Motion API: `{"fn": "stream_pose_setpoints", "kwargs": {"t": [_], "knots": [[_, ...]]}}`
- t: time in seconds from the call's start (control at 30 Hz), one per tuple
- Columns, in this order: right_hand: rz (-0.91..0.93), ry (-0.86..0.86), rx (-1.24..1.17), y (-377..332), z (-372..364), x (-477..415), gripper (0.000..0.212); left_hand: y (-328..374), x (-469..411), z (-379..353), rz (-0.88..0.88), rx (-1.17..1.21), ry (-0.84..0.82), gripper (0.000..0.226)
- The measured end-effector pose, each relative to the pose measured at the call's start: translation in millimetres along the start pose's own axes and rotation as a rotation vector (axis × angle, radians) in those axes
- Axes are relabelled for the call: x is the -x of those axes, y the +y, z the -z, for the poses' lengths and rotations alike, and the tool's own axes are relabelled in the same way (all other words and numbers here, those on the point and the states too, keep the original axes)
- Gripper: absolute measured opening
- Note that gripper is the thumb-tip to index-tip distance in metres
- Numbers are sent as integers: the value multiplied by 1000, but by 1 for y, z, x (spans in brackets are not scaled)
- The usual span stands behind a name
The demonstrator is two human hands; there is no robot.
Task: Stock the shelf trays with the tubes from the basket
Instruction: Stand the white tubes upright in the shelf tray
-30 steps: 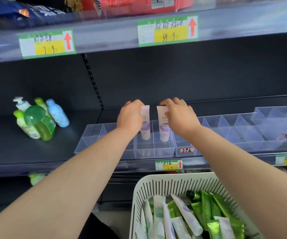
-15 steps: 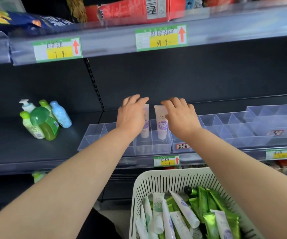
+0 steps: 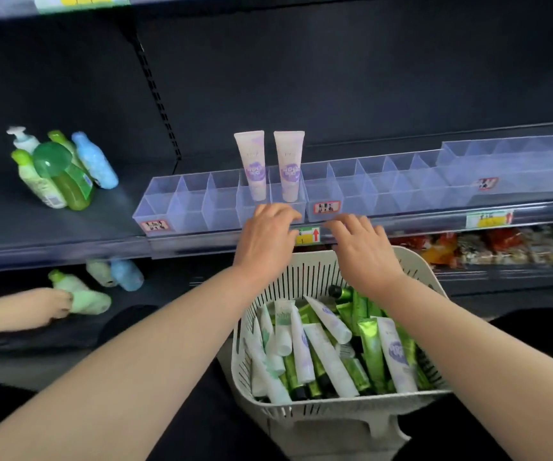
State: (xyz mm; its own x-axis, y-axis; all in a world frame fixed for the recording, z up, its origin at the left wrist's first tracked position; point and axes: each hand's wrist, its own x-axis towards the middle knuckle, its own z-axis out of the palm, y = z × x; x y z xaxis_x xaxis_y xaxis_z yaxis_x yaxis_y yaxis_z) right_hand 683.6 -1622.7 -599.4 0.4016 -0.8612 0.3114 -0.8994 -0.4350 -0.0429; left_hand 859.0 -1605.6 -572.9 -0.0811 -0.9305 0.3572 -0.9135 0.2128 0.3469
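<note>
Two pale pink tubes with purple labels stand upright in neighbouring compartments of the clear shelf tray (image 3: pixel 188 207): the left tube (image 3: pixel 252 161) and the right tube (image 3: pixel 289 163). My left hand (image 3: pixel 265 237) and my right hand (image 3: pixel 361 251) hover below the tray's front edge, above the basket, fingers relaxed and holding nothing. The white slotted basket (image 3: pixel 328 410) sits in front of me, filled with several white (image 3: pixel 328 357) and green tubes (image 3: pixel 371 351).
A second clear tray (image 3: pixel 401 181) continues to the right. Green and blue bottles (image 3: pixel 59 171) stand at the shelf's left. On the lower shelf another person's hand (image 3: pixel 45 307) touches a lying bottle (image 3: pixel 82 294). Snack packs (image 3: pixel 501 244) fill the lower right shelf.
Both hands have let go of the two pink tubes and drawn back down toward the basket. The view has tilted downward. Another person's hand has appeared at the lower left.
</note>
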Motion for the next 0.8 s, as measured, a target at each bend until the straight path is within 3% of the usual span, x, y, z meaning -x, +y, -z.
{"fn": "stream_pose_setpoints", "kwargs": {"t": [0.17,0.4,0.63,0.8], "knots": [[-26,-257,32,13,-39,38,56,-10,29,-42,78,-9,-208,30],[-127,-490,52,45,-59,64,54,-21,43,-84,159,-54,-533,29],[-195,-793,-6,66,-69,82,58,-10,42,-121,201,-33,-647,30],[-206,-846,35,71,-82,87,55,-5,42,-137,184,-65,-714,36]]}}
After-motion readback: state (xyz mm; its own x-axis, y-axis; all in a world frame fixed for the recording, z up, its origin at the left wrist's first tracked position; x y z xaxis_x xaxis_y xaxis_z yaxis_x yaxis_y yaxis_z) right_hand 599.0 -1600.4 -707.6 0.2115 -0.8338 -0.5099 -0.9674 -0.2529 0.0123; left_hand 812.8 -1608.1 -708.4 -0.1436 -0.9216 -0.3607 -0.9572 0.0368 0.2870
